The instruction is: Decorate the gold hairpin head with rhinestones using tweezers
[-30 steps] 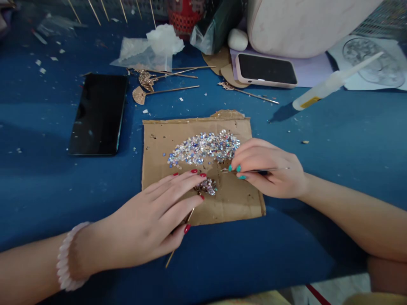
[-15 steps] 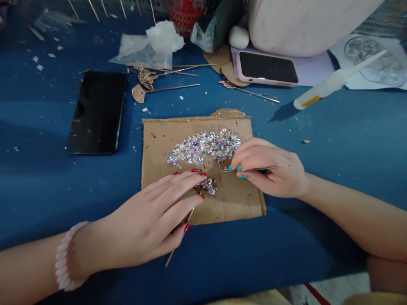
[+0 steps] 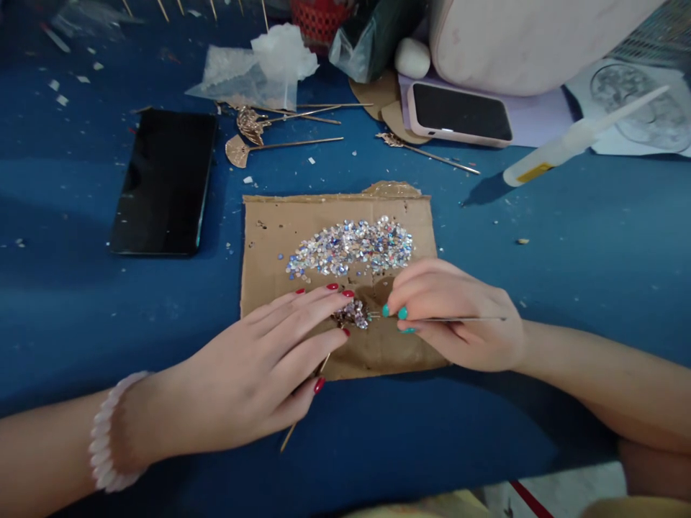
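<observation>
- Blue table [image 3: 173, 309] under everything; the cardboard sheet [image 3: 270, 223] lies on it, between and partly beneath the hands.
- Left hand [image 3: 253, 367] spread palm-down, its fingertips at the stick's studded head; whether thumb and fingers pinch the stick is hidden.
- Right hand [image 3: 456, 313] pinching thin metal tweezers between thumb and fingers.
- Heap of glittering stones [image 3: 350, 247] on the cardboard, beyond both hands.
- Metal stick [image 3: 289, 436] slanting out under the left hand, past the cardboard's near edge.
- Tweezers [image 3: 453, 319] nearly level, tips just beside the studded head [image 3: 355, 314]; contact too small to tell; the step seems to be fine work on that head; the next move calls for a steady stick and light, exact tips.
</observation>
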`<state>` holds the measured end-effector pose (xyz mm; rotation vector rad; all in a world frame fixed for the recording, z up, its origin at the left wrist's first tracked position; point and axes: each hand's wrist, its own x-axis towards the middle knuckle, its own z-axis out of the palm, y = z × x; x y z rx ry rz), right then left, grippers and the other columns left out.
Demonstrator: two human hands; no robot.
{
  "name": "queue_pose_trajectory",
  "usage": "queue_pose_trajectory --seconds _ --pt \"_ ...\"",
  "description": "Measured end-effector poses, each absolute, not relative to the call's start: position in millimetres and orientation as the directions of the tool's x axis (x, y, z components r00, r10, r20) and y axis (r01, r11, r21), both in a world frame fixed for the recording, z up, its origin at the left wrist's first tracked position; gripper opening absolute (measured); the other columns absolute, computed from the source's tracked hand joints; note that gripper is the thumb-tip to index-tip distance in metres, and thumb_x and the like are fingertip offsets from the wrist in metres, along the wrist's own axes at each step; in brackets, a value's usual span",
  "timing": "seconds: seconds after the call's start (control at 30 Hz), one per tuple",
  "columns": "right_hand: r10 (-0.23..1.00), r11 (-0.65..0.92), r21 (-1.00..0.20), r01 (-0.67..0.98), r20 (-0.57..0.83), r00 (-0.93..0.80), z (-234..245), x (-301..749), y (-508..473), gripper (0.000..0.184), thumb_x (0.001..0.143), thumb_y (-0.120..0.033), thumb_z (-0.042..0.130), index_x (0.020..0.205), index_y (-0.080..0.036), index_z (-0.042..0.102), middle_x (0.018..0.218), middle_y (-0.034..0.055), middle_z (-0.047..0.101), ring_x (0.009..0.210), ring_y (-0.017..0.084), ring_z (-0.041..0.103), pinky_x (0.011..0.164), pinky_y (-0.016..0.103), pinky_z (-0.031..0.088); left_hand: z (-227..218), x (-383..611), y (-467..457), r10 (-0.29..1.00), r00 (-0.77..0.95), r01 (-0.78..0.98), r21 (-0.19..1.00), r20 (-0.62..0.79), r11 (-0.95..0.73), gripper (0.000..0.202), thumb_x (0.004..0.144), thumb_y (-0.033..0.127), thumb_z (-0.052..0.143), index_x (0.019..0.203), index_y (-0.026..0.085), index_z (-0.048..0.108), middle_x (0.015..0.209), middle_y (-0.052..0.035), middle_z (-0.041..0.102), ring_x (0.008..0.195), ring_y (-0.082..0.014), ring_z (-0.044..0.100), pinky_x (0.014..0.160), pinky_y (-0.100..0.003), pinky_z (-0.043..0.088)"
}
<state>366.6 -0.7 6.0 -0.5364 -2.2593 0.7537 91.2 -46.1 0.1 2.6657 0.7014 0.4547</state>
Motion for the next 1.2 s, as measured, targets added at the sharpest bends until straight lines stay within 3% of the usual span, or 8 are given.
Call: queue_pose_trajectory --seconds 1.2 --pt "0.535 0.768 -0.623 0.151 0.492 -0.687 3.6 367.3 -0.6 0.007 0.093 -0.009 0.058 0.095 -0.016 0.059 0.084 0.0068 0.071 0.083 0.015 0.066 0.08 0.034 0.06 -1.1 91.8 -46.2 0.523 0.822 0.406 0.415 0.224 -0.815 0.035 0.095 0.012 0.049 0.13 0.006 0.053 0.149 -0.0215 0.043 0.143 -0.0322 0.038 0.117 -0.051 0.042"
